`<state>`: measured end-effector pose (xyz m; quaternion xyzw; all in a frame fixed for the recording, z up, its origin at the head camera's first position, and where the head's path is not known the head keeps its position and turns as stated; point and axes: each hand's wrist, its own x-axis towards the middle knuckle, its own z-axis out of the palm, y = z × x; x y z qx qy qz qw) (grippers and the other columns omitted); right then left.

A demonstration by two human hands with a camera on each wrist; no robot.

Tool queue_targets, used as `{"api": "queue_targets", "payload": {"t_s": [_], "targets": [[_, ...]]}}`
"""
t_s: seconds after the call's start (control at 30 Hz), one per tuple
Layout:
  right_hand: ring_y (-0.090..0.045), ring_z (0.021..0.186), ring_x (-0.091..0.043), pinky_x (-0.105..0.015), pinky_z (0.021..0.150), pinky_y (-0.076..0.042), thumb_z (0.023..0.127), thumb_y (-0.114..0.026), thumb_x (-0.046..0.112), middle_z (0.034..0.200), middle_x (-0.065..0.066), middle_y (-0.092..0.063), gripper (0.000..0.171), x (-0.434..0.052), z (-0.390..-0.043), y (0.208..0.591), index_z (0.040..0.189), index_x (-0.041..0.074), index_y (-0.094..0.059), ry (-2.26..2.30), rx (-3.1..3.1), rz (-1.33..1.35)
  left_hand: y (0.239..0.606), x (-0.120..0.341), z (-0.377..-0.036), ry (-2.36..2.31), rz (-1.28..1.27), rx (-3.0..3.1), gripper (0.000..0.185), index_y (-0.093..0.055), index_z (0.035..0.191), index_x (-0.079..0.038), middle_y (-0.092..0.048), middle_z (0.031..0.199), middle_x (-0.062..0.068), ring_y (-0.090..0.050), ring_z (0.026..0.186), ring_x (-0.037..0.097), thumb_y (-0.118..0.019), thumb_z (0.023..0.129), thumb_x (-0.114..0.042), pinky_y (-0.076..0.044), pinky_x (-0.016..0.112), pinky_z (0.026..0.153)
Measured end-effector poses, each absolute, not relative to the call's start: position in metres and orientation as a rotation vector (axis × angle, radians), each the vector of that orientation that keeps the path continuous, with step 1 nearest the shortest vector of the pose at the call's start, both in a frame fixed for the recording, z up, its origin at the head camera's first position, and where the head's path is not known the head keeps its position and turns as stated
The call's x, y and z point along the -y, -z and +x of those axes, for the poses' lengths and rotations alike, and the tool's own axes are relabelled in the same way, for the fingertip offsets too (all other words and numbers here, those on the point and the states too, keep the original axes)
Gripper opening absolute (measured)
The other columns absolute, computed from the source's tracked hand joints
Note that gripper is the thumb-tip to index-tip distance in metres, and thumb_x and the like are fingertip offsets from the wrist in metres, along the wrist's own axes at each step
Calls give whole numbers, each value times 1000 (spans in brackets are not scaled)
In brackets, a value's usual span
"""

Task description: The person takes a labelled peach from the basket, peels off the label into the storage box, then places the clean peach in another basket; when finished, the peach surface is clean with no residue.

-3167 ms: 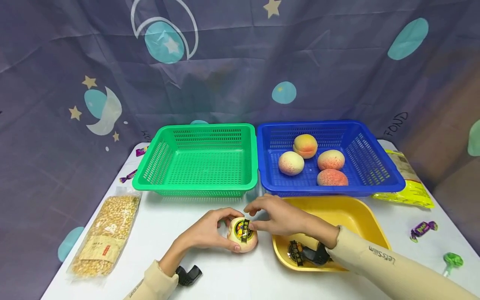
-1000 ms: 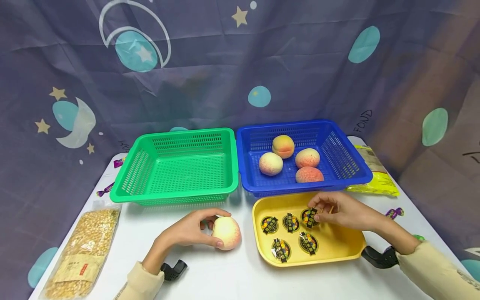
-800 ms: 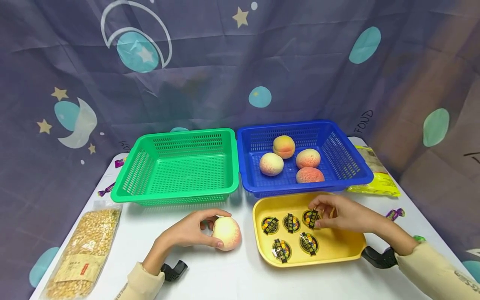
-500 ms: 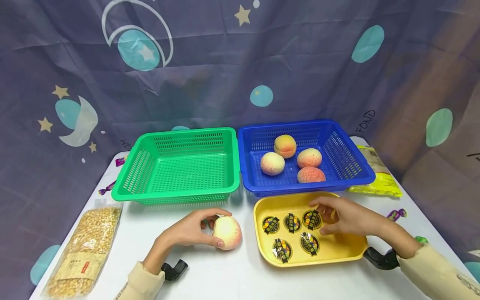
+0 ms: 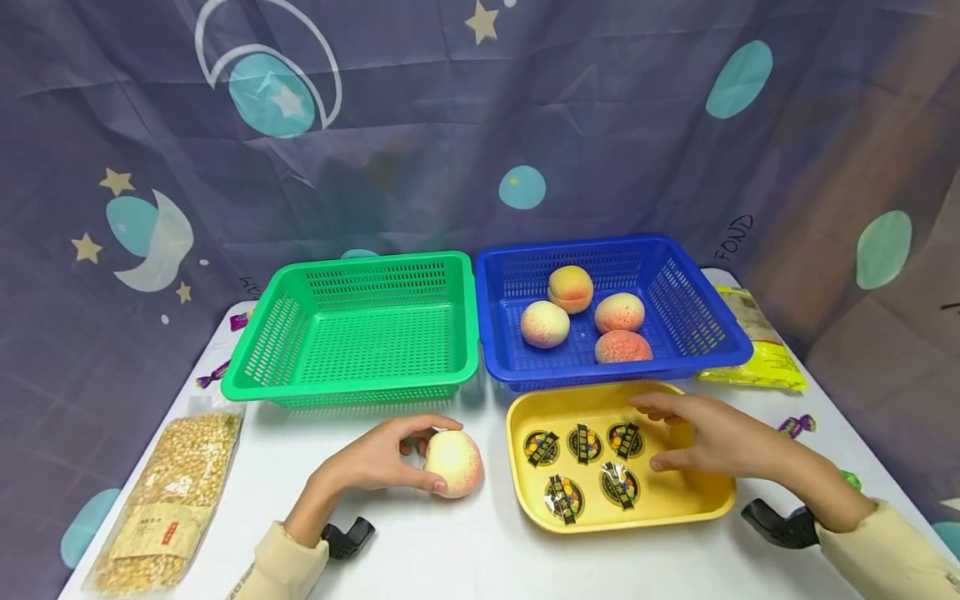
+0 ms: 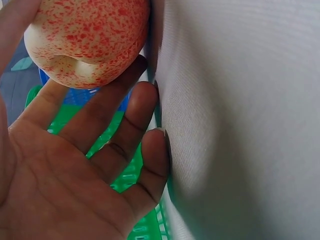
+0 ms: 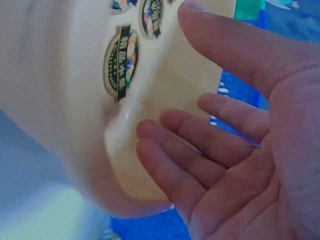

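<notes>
My left hand (image 5: 382,457) holds a pale peach (image 5: 454,464) on the white table, thumb at its near side and fingers at the far side. In the left wrist view the peach (image 6: 90,40) shows red speckles and its stem dimple. Over the right part of a yellow tray (image 5: 705,500) hovers my right hand (image 5: 720,433), thumb and fingers spread apart with nothing between them. Several round fruit stickers (image 5: 585,444) with black bands lie in the tray. The closest to my right fingers is the upper right sticker (image 5: 626,440), apart from them.
A green basket (image 5: 375,392) holding nothing stands at back left. Several peaches (image 5: 545,324) sit in the blue basket (image 5: 697,367) beside it. A bag of corn kernels (image 5: 172,492) lies left; a yellow packet (image 5: 765,358) and wrapped candy (image 5: 797,426) lie right.
The right hand has gone from the peach to the tray, touched the upper right sticker, then spread its fingers and drawn right. The left hand has turned the peach; its sticker no longer shows.
</notes>
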<state>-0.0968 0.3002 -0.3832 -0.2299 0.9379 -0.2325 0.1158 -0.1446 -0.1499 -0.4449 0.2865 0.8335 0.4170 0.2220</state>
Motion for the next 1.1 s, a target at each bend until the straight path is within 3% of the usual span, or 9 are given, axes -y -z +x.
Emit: {"api": "queue_targets", "payload": {"t_s": [0.1,0.23,0.4,0.5,0.6,0.67,0.77,0.87,1.1], "targets": [[-71,108,-33,-50,90,-58,81,-86,34,129,-16,-70,67,-304,-95,382,137,6,-61,709,-2790,-705,446,150,-145,-1164,805,-2305,67,-63,132,-38,-67,112,-13,-59,98,11,-92,72,-40,-50,30,85],[-73,104,-20,-36,86,-61,81,-87,29,123,-10,-73,60,-311,-93,379,132,7,-65,830,-2848,-751,448,151,-144,-1215,838,-2292,67,-64,132,-36,-68,114,-14,-60,101,10,-93,71,-37,-51,31,89],[-68,88,0,-18,77,-56,81,-85,7,106,7,-75,40,-325,-97,374,119,12,-72,1050,-2966,-796,443,152,-140,-1274,872,-2267,68,-64,134,-34,-69,120,-13,-61,107,9,-92,72,-34,-51,33,94],[-64,78,1,-11,71,-50,82,-81,-2,95,16,-73,33,-336,-106,368,111,12,-76,1188,-3086,-685,430,153,-137,-1288,902,-2257,68,-64,135,-35,-69,122,-13,-61,109,9,-92,73,-34,-51,35,95],[-58,82,1,-7,71,-44,84,-81,4,97,14,-72,28,-348,-120,364,111,12,-76,1202,-3233,-467,414,152,-136,-1321,977,-2225,69,-63,136,-32,-69,121,-9,-62,107,12,-92,74,-30,-53,39,93],[-57,98,-8,-13,82,-45,86,-82,14,113,3,-72,34,-355,-131,363,119,10,-73,1127,-3291,-345,401,152,-135,-1353,1041,-2196,69,-62,137,-29,-69,121,-6,-63,105,14,-91,74,-27,-54,39,90],[-45,125,-37,-46,106,-37,89,-78,28,141,-22,-57,62,-362,-147,365,141,3,-57,950,-3282,-271,383,148,-138,-1387,1131,-2166,70,-61,138,-25,-69,122,-3,-64,103,15,-91,75,-23,-55,36,88],[-27,133,-60,-77,96,-20,90,-74,38,156,-36,-34,86,-365,-158,370,155,-2,-34,813,-3219,-257,363,141,-145,-1412,1184,-2164,71,-61,138,-24,-69,126,-3,-63,106,16,-90,74,-19,-54,33,88],[-15,140,-63,-77,95,-17,92,-65,52,164,-35,-15,102,-367,-169,384,162,0,-11,624,-3156,-193,333,115,-186,-1502,1207,-2248,71,-61,140,-25,-67,129,-5,-61,113,17,-88,75,-17,-54,44,86]]}}
